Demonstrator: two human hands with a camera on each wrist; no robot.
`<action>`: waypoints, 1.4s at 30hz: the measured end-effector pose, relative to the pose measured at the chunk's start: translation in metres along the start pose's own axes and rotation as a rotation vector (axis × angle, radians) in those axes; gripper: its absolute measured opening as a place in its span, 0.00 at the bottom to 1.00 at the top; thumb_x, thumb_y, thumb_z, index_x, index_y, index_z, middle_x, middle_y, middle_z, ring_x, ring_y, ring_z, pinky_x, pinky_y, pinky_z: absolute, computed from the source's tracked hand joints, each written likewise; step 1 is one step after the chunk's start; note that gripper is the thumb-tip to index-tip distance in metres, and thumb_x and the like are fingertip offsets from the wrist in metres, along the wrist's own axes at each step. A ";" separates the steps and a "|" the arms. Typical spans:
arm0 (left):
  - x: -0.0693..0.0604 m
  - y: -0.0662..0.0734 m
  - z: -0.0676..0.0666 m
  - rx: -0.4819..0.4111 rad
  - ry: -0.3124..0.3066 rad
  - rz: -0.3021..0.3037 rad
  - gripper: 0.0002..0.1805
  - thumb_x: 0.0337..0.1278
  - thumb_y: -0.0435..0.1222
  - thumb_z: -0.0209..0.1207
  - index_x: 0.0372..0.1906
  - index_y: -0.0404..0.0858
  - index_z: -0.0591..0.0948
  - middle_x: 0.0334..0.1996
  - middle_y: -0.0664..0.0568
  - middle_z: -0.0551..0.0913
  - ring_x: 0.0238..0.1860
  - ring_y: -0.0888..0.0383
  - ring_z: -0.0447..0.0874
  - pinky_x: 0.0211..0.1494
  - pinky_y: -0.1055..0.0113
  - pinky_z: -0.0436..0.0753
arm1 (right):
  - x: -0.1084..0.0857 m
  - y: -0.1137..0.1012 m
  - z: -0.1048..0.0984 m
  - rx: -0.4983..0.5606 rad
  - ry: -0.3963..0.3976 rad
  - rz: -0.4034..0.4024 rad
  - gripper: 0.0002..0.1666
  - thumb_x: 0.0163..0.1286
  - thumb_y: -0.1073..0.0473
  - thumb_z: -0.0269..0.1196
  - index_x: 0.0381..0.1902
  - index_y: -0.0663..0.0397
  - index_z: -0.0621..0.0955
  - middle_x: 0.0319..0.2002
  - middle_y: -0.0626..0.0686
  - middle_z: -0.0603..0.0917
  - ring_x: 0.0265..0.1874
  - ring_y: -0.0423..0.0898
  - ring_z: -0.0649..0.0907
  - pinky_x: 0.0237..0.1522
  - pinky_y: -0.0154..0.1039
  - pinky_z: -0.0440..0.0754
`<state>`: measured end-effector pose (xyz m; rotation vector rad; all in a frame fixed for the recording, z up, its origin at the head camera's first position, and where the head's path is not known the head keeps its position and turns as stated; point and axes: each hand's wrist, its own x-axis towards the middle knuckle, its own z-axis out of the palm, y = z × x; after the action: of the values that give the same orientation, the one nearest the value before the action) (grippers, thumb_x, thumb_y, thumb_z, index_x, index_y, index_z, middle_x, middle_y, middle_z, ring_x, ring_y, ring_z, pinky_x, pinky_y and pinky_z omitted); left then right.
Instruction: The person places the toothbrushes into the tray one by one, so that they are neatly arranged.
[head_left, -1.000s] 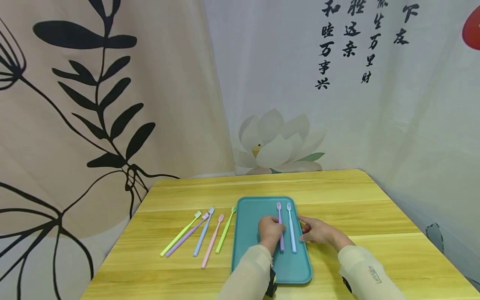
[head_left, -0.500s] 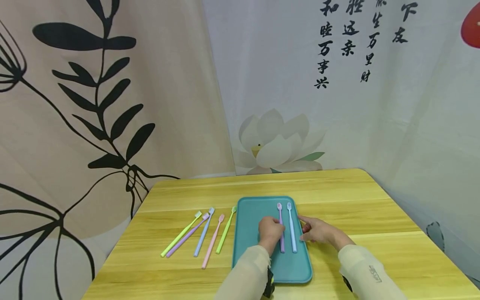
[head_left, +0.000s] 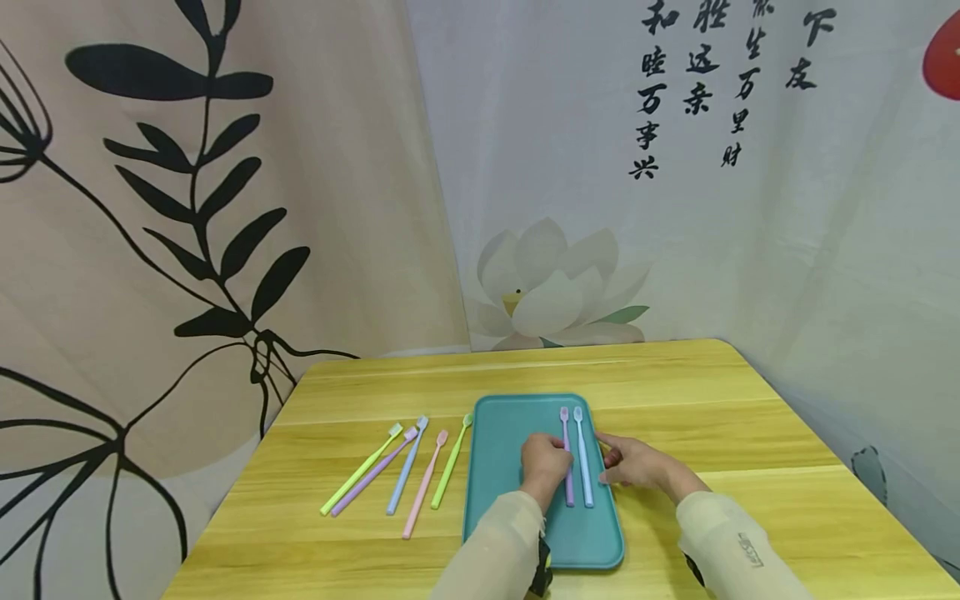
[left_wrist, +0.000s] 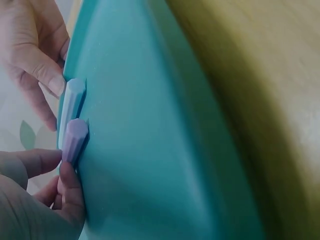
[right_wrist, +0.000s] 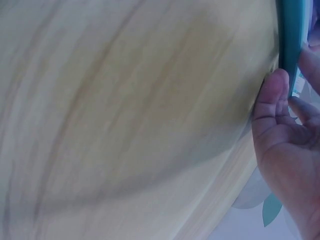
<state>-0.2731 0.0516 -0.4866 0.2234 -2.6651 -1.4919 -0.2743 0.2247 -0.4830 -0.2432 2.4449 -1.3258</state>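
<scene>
My left hand point(head_left: 546, 465) is over the teal tray point(head_left: 510, 417), pinching the purple toothbrush point(head_left: 569, 492) by its handle. In the left wrist view, the thumb and a finger of my left hand point(left_wrist: 42, 195) grip that purple handle point(left_wrist: 76, 137). Just right of it, the blue toothbrush point(head_left: 586, 467) lies nearly parallel on the tray, not held. At the tray's right edge, my right hand point(head_left: 641, 462) rests its spread fingertips on the rim. Up close, the right hand point(right_wrist: 290, 145) touches the outer side of the tray point(right_wrist: 291, 40).
Left of the tray, several toothbrushes lie slanted on the wooden table point(head_left: 337, 392): yellow-green point(head_left: 360, 469), purple point(head_left: 371, 473), blue point(head_left: 405, 471), pink point(head_left: 423, 487) and green point(head_left: 452, 462). The yellow-green, purple and blue heads lie close together. A patterned curtain point(head_left: 360, 208) hangs behind.
The purple toothbrush on the tray has shifted slightly right, towards the blue one, and the left hand has moved with it. The right hand has stayed at the tray's edge.
</scene>
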 end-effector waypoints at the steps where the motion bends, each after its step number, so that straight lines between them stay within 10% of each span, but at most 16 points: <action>1: 0.000 0.000 0.000 0.003 -0.001 -0.001 0.04 0.47 0.25 0.67 0.31 0.33 0.87 0.25 0.51 0.81 0.28 0.57 0.78 0.33 0.62 0.83 | 0.000 0.000 0.000 0.000 0.000 0.001 0.49 0.62 0.71 0.68 0.76 0.67 0.56 0.33 0.55 0.72 0.29 0.49 0.71 0.30 0.41 0.71; 21: 0.006 0.000 -0.004 -0.027 -0.051 0.024 0.07 0.50 0.28 0.69 0.37 0.32 0.87 0.30 0.51 0.83 0.31 0.57 0.80 0.36 0.62 0.83 | -0.001 0.001 -0.001 0.008 -0.015 -0.004 0.49 0.63 0.70 0.68 0.76 0.67 0.55 0.34 0.55 0.72 0.29 0.49 0.71 0.30 0.40 0.71; 42: 0.027 0.005 -0.049 -0.160 -0.152 0.112 0.14 0.55 0.31 0.68 0.47 0.33 0.86 0.40 0.49 0.84 0.39 0.57 0.79 0.39 0.62 0.81 | -0.001 0.001 0.000 0.010 0.010 -0.007 0.49 0.61 0.71 0.69 0.75 0.68 0.57 0.32 0.55 0.72 0.29 0.48 0.71 0.29 0.38 0.71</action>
<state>-0.2932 0.0081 -0.4568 -0.0515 -2.6010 -1.7392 -0.2738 0.2256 -0.4835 -0.2436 2.4471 -1.3445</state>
